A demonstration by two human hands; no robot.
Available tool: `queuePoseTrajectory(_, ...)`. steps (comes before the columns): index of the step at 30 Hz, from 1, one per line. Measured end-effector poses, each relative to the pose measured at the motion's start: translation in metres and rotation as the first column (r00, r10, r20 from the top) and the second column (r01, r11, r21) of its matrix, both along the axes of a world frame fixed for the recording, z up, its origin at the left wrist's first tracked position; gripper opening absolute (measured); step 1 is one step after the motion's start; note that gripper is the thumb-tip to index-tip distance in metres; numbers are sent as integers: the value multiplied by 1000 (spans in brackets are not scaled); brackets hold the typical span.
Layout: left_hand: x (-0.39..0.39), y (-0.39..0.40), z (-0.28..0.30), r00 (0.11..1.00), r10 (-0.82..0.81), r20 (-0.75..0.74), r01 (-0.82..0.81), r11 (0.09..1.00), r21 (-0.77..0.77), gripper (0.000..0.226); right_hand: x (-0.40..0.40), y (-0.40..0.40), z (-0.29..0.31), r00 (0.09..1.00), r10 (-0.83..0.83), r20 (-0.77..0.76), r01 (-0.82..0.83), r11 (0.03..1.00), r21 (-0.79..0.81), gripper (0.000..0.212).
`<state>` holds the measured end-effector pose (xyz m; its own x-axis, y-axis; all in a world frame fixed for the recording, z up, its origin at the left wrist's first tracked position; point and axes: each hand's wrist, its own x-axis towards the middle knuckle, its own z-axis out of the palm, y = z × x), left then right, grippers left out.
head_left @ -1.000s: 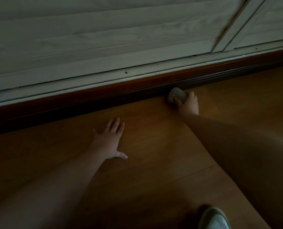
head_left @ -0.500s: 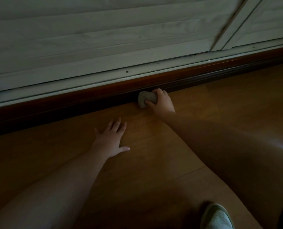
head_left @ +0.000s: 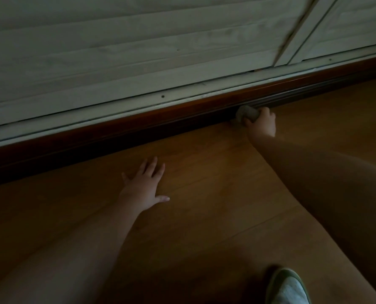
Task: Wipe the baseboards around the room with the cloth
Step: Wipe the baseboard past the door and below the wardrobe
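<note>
A dark reddish-brown baseboard runs diagonally across the dim view, under white sliding doors. My right hand grips a small bunched grey cloth and presses it against the lower part of the baseboard, right of centre. My left hand lies flat on the wooden floor with its fingers spread, a little in front of the baseboard. Part of the cloth is hidden under my fingers.
White panelled sliding doors with a pale bottom track stand above the baseboard. The brown wooden floor fills the foreground. A light shoe with a green rim shows at the bottom right.
My right hand slid the cloth left along the baseboard, then back to the right. My left hand stayed flat on the floor.
</note>
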<state>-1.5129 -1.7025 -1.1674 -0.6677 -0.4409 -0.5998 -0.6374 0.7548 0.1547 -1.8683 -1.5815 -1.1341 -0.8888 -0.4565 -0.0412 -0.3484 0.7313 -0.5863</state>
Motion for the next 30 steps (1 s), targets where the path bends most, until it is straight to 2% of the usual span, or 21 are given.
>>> queuePoseTrajectory(2,0,-1,1,1000,-3,-6,3,1000,-6,105,-1,5,3,998,-57,2,57,998,25,41)
queuePoseTrajectory(4,0,-2,1,1000,-11,-5,11,1000,-4,104,5,6,5,999,-36,7,36,999,12,42)
queuePoseTrajectory(9,8,-2,3,999,-39,-17,39,999,16,102,61,-9,0,988,156,19,-154,985,-73,43)
queuePoseTrajectory(13,23,1,5,994,-96,-44,94,995,-44,92,120,-32,0,932,359,58,-352,930,-102,47)
queuePoseTrajectory(17,26,4,13,997,-71,-3,71,996,-45,94,169,-59,3,894,443,66,-428,889,-162,44)
queuePoseTrajectory(21,19,7,17,998,-50,37,50,999,-8,105,181,-81,11,892,430,137,-399,893,-208,40)
queuePoseTrajectory(25,18,6,15,998,-41,49,41,999,4,108,159,-88,16,874,397,280,-325,907,-269,35)
queuePoseTrajectory(30,16,4,14,996,-68,51,68,998,-15,109,118,-71,18,896,348,276,-274,922,-273,34)
